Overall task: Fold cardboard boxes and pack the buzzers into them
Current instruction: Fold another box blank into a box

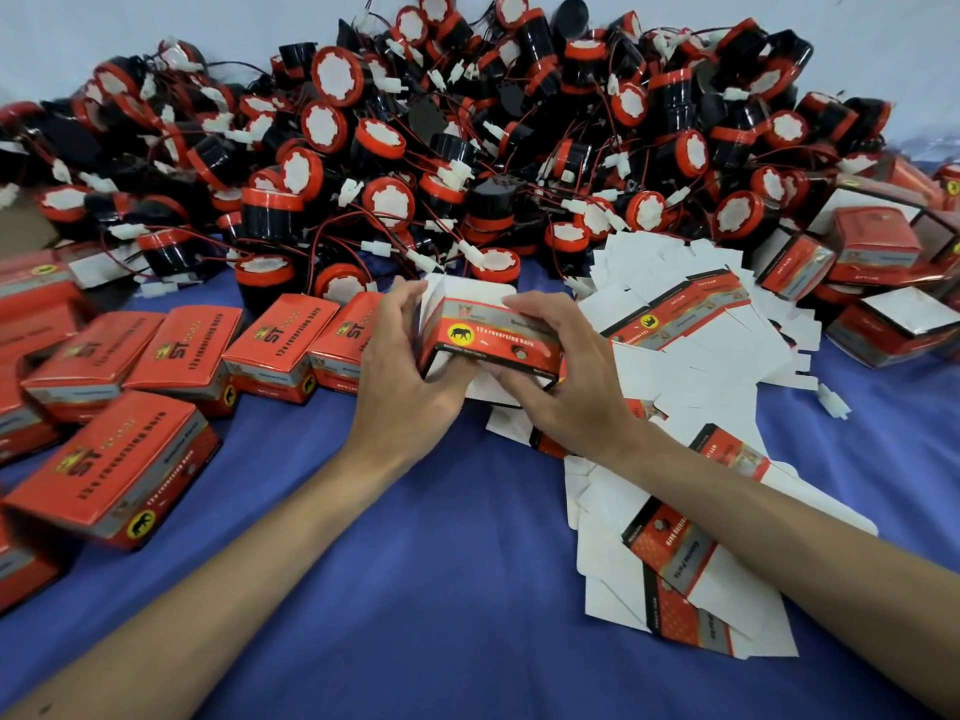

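Head: left grip [402, 371], box [498, 339], right grip [566, 381]

Both bare forearms are seen stretched forward, converging just above the middle of the view. The left forearm [249, 553] is seen running from the 7 o'clock corner toward 1 o'clock; the right forearm [753, 522] is seen running from the 4 o'clock edge toward 10 o'clock. The left hand [400, 366] is turned with its back to the camera, and its fingers are curled round the 9 o'clock end of a partly folded cardboard box [493, 337]. The right hand [566, 387] is set at the box's 3 o'clock end, back likewise upward, with fingers curled over the upper edge and under the lower one.
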